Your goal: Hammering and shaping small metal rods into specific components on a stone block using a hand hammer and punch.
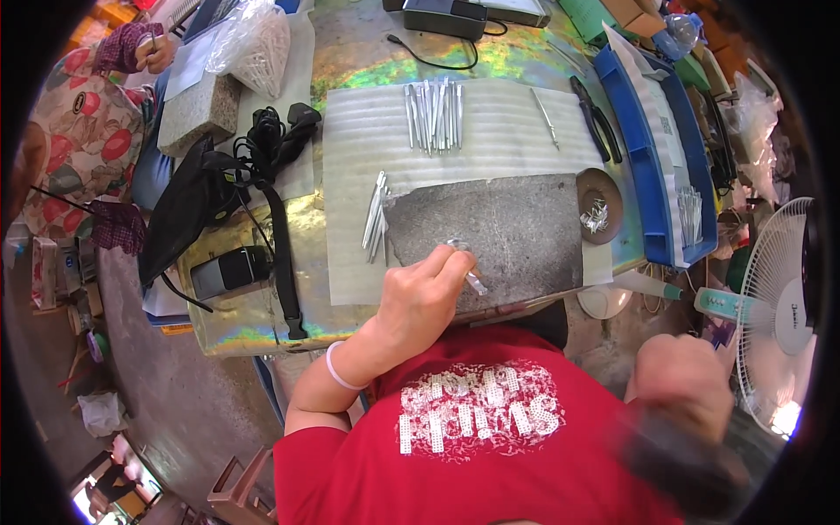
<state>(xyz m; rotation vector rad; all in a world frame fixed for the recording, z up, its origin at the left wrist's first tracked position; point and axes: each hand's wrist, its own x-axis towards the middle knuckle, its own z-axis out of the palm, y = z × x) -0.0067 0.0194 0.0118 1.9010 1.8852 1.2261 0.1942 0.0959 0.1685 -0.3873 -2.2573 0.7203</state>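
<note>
My left hand [426, 293], with a pale band at the wrist, is closed in a pinch over a dark grey stone slab [525, 219]. Between its fingers is a small silvery metal piece [477, 283], mostly covered by them. To the right of my body, my right hand [682, 376] is raised in a fist, blurred by motion. It grips a dark tool [678, 455], too smeared for its kind to show. Thin silvery rods [374, 219] lie left of the slab, and a larger row of rods [433, 118] lies beyond it. A round dish [612, 188] holds small silvery bits.
Black-handled pliers [597, 122] and a thin pointed tool [544, 118] lie on the white foam sheet [350, 131]. A blue bin [639, 175] stands right, a fan [774, 315] beyond. Left are a black bag [197, 201], a stone block [199, 114] and another person's hand [156, 54].
</note>
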